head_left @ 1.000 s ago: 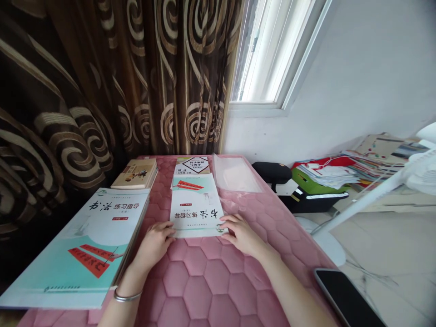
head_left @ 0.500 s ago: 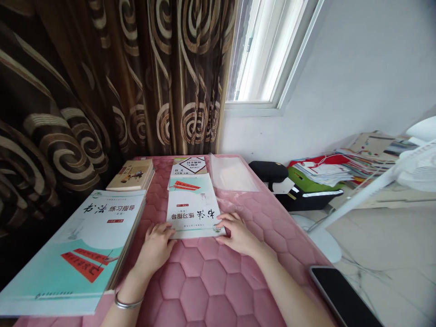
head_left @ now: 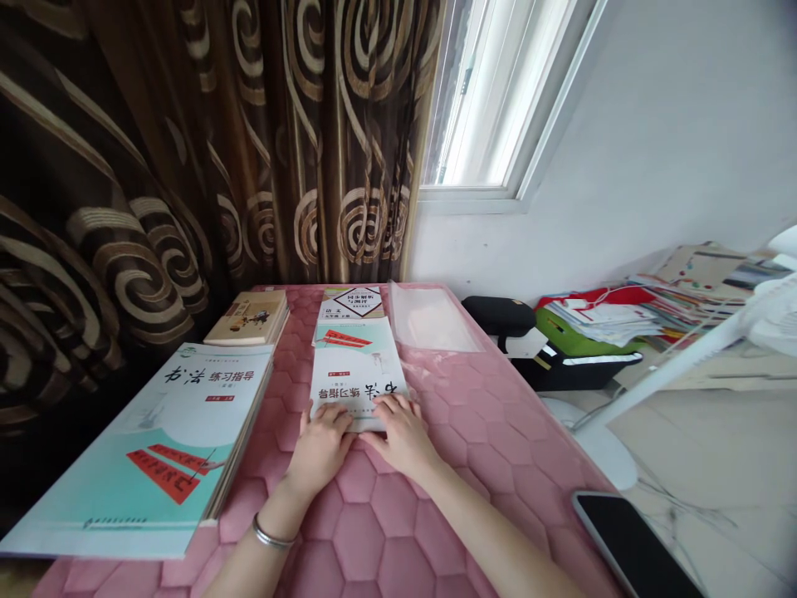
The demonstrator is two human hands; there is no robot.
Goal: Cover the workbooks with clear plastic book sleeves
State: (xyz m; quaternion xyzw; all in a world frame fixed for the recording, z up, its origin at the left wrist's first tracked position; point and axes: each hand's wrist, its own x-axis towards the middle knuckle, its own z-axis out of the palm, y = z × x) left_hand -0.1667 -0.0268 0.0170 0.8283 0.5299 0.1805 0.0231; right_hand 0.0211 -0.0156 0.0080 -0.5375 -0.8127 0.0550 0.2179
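Observation:
A white and teal workbook point(head_left: 357, 370) lies in the middle of the pink quilted table point(head_left: 386, 515), its printed title facing away from me. My left hand point(head_left: 324, 440) and my right hand point(head_left: 402, 432) rest side by side on its near edge, fingers flat and stretched over the cover. A metal bangle point(head_left: 271, 534) sits on my left wrist. Neither hand grips anything.
A stack of matching workbooks point(head_left: 158, 453) lies at the left. Beyond are a tan book point(head_left: 249, 318), a diamond-marked book point(head_left: 353, 303) and a clear plastic sleeve point(head_left: 429, 320). A dark phone point(head_left: 632, 544) sits at the right edge. Brown swirl curtain behind; cluttered books and a white stand right.
Both hands have slid inward from the workbook's near corners to the middle of its near edge, now almost touching. The workbook has stayed in place.

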